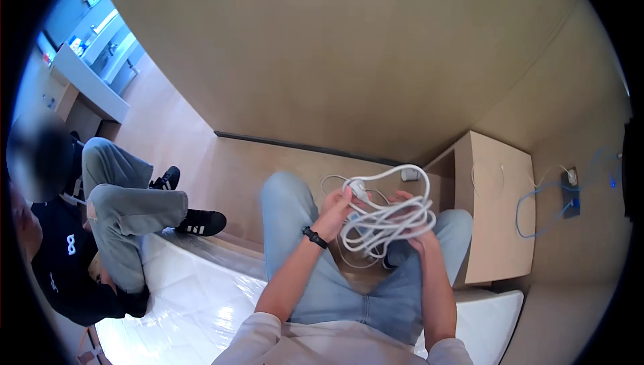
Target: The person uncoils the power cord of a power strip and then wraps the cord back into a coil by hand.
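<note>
Here the bundle of looped white plastic cable (388, 221) lies lengthwise across the lap, between both hands: the left hand (333, 209) pinches its white plug end, the right hand (417, 229) (partly hidden) is curled around the loops, left of the wooden bedside box (493, 204).

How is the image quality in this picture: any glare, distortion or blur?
Head view: strong fisheye bending, black corners; glare on the plastic-wrapped mattress; the white cable in the left hand and right hand is sharp; the seated person has a blurred face.
</note>
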`<state>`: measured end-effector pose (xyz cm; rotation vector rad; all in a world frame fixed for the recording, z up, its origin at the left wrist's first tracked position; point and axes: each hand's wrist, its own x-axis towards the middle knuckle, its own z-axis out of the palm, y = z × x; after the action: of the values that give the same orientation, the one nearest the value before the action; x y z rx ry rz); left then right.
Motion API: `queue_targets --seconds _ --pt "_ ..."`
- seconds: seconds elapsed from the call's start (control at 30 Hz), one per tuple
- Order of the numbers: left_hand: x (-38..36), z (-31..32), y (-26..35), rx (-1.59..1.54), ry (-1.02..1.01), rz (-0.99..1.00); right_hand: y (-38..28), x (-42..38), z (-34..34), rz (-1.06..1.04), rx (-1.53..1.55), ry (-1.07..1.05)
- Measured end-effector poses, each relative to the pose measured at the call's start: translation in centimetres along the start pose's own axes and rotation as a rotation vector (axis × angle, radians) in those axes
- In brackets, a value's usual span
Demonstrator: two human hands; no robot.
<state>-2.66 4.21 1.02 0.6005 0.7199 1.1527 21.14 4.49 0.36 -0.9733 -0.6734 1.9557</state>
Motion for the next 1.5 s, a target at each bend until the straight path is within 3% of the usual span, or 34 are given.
queue_targets --seconds 0.03,0.17,0.23,0.27,0.33,0.4,0.47,0.5,0.53,0.6,0.63,0.67,0.73,0.77,0.9,1.03,1.1,1.13,1.2,1.3,1.37,1.4,1.5 --pt "0.1 0.0 -0.1 -0.049 0.016 0.006 0.0 -0.1 0.4 -0.089 -0.141 -0.022" --pt "0.5 -0.1 -0.1 -0.256 0.091 0.013 -2.1 -1.1 3.2 -0.029 0.131 0.084" --pt "0.9 0.0 -0.1 -0.370 0.273 0.027 -2.2 -1.5 2.5 -0.145 -0.151 0.064" --pt "1.0 -0.2 0.0 -0.384 0.269 0.024 -2.2 -1.5 2.0 -0.143 -0.164 0.072" --pt "0.9 -0.7 0.2 -0.441 0.229 0.062 -2.7 -2.0 2.3 -0.046 -0.114 -0.124" --pt "1.2 -1.0 -0.2 -0.499 0.294 0.056 -2.7 -2.6 2.8 -0.039 -0.104 -0.154" --pt "1.5 -2.4 -1.3 -0.451 0.223 0.117 -2.4 -2.6 2.9 0.177 -0.254 -0.156" --pt "1.4 -2.1 -1.1 -0.458 0.228 0.120 -2.5 -3.0 4.4 0.192 -0.576 0.028" --pt "1.3 -1.7 -0.8 -0.450 0.317 0.104 -2.1 -3.1 4.2 0.200 -0.583 0.025" --pt "1.5 -1.3 -1.0 -0.452 0.411 0.093 -1.3 -2.9 3.5 -0.172 -1.232 0.172" --pt "1.6 -1.4 -1.3 -0.384 0.357 0.118 -0.8 -2.7 3.7 -0.371 -1.137 0.270" --pt "1.6 -1.4 -1.7 -0.315 0.302 0.139 -1.1 -2.6 3.6 -0.363 -1.142 0.266" --pt "1.5 -0.6 -1.5 -0.284 0.349 0.080 -4.1 -2.6 5.8 -0.285 -0.707 0.258" --pt "1.8 -1.0 -2.1 -0.120 0.294 0.081 -5.0 -2.7 7.6 -0.298 -0.647 0.248" --pt "1.9 -0.5 -2.8 0.277 0.154 0.037 -9.8 -3.9 10.9 -0.175 -0.580 0.148" --pt "1.6 0.0 -3.0 0.049 0.097 -0.132 -10.4 -3.3 12.0 -0.240 -0.891 0.191" --pt "1.4 0.1 -2.8 -0.181 0.165 -0.188 -9.1 -1.6 10.5 -0.487 -1.004 0.332" --pt "1.4 -0.1 -2.6 -0.177 0.165 -0.185 -8.4 -1.4 10.5 -0.490 -1.001 0.330" --pt "1.3 -0.6 -2.1 -0.374 0.174 -0.166 -6.2 -1.7 10.7 -1.093 -1.532 0.719" --pt "0.9 -0.6 -1.4 -0.557 0.090 -0.173 -1.8 -2.9 8.5 -0.888 -1.422 0.358" --pt "0.8 -0.2 -1.2 -0.585 0.078 -0.175 1.0 -2.8 9.3 -0.510 -1.260 0.009" --pt "0.9 0.1 -1.0 -0.614 0.059 -0.172 2.2 -2.5 8.5 -0.513 -1.251 0.013" --pt "0.7 1.1 -0.8 -0.596 0.170 -0.203 3.4 -1.5 8.1 -0.200 -0.895 0.159"
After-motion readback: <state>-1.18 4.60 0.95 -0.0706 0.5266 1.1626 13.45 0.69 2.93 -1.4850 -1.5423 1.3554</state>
